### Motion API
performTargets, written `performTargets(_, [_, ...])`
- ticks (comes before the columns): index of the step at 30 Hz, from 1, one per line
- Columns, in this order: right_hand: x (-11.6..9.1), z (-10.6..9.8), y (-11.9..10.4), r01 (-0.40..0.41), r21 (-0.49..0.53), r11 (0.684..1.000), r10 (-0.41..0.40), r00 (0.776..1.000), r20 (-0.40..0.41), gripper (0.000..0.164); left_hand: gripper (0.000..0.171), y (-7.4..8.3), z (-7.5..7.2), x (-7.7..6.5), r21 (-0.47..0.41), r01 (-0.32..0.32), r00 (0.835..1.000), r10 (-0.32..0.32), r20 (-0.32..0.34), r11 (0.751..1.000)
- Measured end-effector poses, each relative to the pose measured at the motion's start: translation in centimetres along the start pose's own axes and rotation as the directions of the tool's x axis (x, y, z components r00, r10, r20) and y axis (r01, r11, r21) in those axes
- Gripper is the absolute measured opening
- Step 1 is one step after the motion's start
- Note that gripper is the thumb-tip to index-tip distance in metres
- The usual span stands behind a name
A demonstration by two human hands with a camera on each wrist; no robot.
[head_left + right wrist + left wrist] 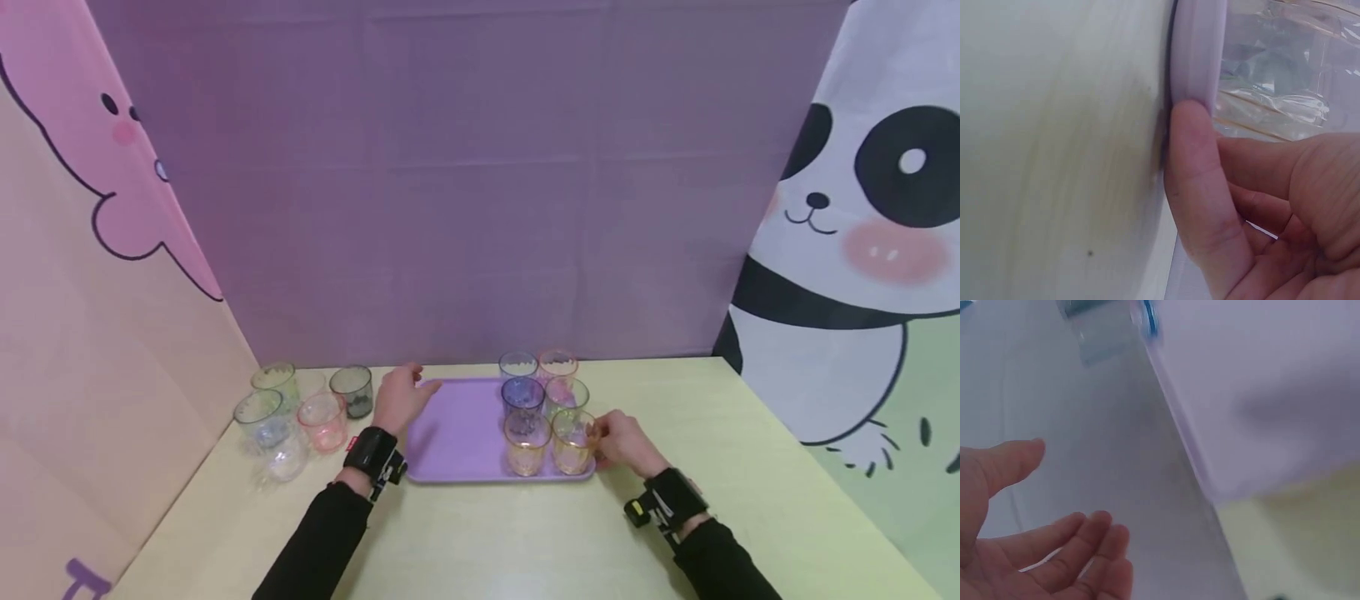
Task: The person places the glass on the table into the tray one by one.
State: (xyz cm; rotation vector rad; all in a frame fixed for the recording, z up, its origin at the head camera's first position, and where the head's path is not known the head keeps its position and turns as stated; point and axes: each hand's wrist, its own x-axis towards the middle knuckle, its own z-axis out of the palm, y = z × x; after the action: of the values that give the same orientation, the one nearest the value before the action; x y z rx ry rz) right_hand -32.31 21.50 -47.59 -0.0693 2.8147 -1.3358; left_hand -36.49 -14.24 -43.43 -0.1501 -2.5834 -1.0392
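In the head view a purple tray [457,433] lies on the table, with several tinted drinking glasses crowded on its right half. At the tray's front right corner my right hand [626,442] is beside an amber glass [574,454]. The right wrist view has that hand's fingers [1194,162] pinching the tray's rim close to the glass. My left hand [401,398] hovers by the tray's left edge, fingers loosely extended and holding nothing. A dark blue glass [522,398] and a green glass [567,400] sit in the middle of the group.
Left of the tray stand more glasses: a grey one [354,396], a pink one [322,425] and several green or clear ones. They are close to my left forearm. A purple cloth wall [480,208] rises behind the table [510,542].
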Motion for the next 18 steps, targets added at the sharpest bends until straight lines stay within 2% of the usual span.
performTargets(4, [0.0, 0.0, 0.0, 0.005, 0.006, 1.000, -0.005, 1.000, -0.005, 0.015, 0.047, -0.7, -0.9, 0.9, 0.163, 0.018, 0.999, -0.012, -0.040, 0.986])
performTargets(10, [-0.1, 0.0, -0.1, 0.006, 0.009, 1.000, -0.006, 1.000, -0.004, 0.013, 0.050, -1.8, -1.8, 1.6, 0.346, 0.056, 0.996, -0.029, -0.083, 0.936])
performTargets(14, [-0.2, 0.0, -0.2, 0.000, 0.004, 1.000, 0.000, 1.000, -0.003, 0.014, 0.050, -2.4, -2.1, 1.7, 0.428, 0.065, 0.990, -0.003, -0.144, 0.901])
performTargets(18, [-0.4, -0.1, -0.3, -0.001, -0.006, 1.000, 0.001, 1.000, 0.005, 0.016, 0.040, -3.2, -2.3, 1.7, 0.476, 0.085, 0.982, 0.006, -0.186, 0.876])
